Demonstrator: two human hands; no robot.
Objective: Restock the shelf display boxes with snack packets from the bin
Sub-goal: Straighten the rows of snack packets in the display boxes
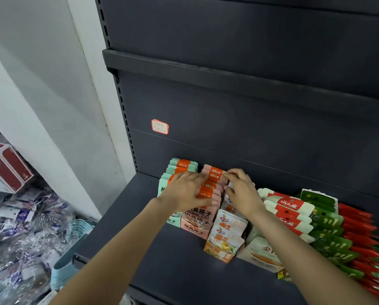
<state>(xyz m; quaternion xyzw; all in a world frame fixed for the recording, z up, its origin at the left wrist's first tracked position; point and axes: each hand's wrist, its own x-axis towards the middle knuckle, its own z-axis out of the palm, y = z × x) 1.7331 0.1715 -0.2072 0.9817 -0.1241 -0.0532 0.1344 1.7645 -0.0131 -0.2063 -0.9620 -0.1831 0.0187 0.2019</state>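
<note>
Two bare forearms reach up from the bottom edge over the dark grey shelf (162,260) toward a row of cardboard display boxes. Nearest the camera on that shelf stand an orange display box (222,252) of pale packets and, just to its right, a cream display box (259,257). Rows of white-and-red packets (291,213), green packets (329,230) and red packets (358,225) lie overlapping along the right side of the shelf.

Low at the left, beside the shelf, a stack of light blue baskets (67,263) sits next to a heap of snack packets in clear plastic wrap (19,234). A red-and-white carton (5,167) stands behind the heap against the white wall (41,84).

Farther in, the left hand (185,191) lies over the pink display box (196,222), fingers spread and loosely bent across the tops of the pink packets (214,176) standing upright inside; it covers much of that row and part of the mint-green display box (173,219) beside it, which is full of mint-green packets (183,165). The right hand (242,191) has its thumb and fingertips curled on the right edge of the rearmost pink packets, pinching them, and hides the back of the orange box's row.

Behind the boxes, a small red-bordered label (160,126) is stuck to the shelf's dark back panel (250,128), below an upper shelf (206,69).
</note>
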